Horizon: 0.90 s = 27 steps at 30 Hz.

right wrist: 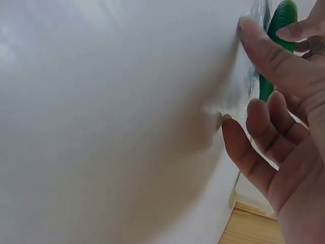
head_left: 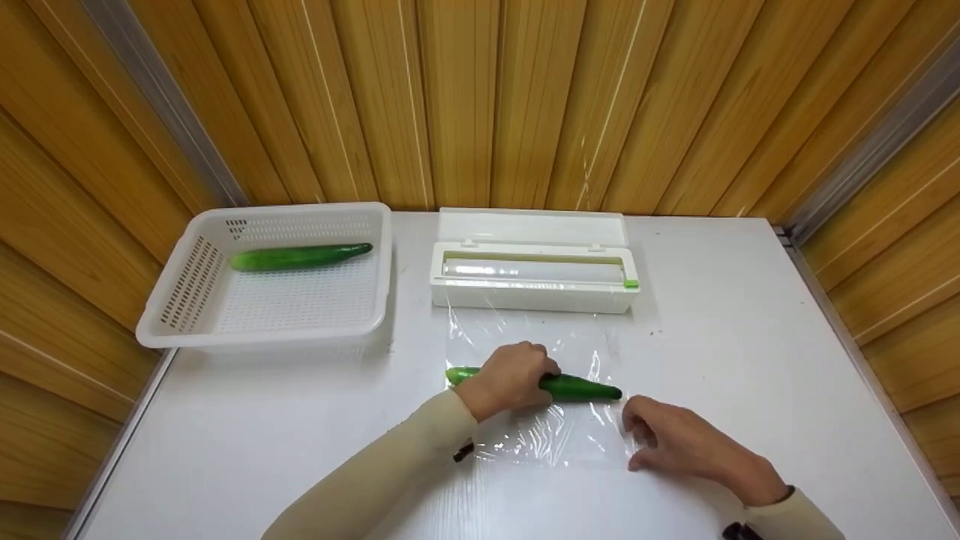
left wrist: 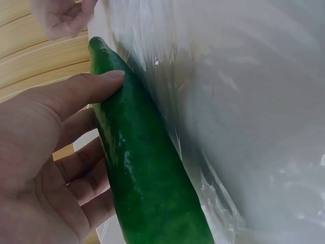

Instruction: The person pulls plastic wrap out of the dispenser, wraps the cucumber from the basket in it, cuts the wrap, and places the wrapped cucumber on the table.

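Observation:
A green cucumber lies on a sheet of clear plastic wrap spread over the white table. My left hand holds the cucumber around its middle, thumb on the near side and fingers on the far side. In the left wrist view the thumb presses against the dark cucumber. Beside the cucumber's dark tip, my right hand is at the right edge of the wrap. In the right wrist view the thumb and fingers of this hand stand apart; whether they touch the film is unclear.
Behind the cucumber stands a white wrap dispenser with its lid raised, a film roll inside and a green slider. The film runs from it. At left, a white plastic basket contains another cucumber. Wood-look panels surround the table.

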Tool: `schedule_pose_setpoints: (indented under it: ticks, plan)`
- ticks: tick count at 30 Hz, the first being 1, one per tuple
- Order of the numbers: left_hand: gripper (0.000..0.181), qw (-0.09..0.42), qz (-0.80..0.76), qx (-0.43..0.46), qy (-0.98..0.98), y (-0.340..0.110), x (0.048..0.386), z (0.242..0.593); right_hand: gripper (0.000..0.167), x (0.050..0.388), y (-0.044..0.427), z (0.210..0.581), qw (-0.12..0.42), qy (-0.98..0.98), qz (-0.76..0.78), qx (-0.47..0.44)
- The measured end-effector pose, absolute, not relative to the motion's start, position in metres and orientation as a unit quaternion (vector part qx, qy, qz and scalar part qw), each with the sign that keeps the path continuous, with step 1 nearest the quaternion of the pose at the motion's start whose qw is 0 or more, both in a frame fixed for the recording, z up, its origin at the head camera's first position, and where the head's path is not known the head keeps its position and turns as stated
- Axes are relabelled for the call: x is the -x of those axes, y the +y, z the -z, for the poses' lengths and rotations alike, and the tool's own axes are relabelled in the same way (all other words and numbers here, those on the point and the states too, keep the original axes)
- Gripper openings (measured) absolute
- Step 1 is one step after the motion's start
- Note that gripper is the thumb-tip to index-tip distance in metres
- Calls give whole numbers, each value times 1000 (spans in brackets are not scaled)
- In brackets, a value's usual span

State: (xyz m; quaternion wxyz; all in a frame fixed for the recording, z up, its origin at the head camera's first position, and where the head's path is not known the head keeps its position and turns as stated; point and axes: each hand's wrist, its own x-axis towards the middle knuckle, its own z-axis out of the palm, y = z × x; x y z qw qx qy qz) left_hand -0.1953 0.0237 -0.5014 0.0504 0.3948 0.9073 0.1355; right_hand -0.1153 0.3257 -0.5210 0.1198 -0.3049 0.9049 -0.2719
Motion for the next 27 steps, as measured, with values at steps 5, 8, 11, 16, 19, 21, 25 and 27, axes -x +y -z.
schedule_pose_setpoints:
  ticks: [5,8,11,16,19,21,25,27]
  plan:
    - [22,57,-133,-395,907,23,196,501,22,118,328,522,143,871,294,366]
    - [22,59,-133,-394,907,23,196,501,17,120,328,519,167,860,307,371]
    - [22,61,-136,-390,909,24,196,502,24,121,328,517,188,859,314,359]
    - [25,66,-138,-388,909,25,196,502,21,122,327,515,213,860,311,343]
    - [25,64,-135,-389,909,25,196,501,18,122,327,516,210,860,309,349]
    - [24,63,-133,-387,910,25,196,501,22,121,326,517,199,860,309,354]
    - [23,62,-133,-384,911,25,195,501,27,118,326,519,172,863,312,358]
    - [24,60,-134,-385,911,25,195,501,28,117,326,519,166,864,319,354]
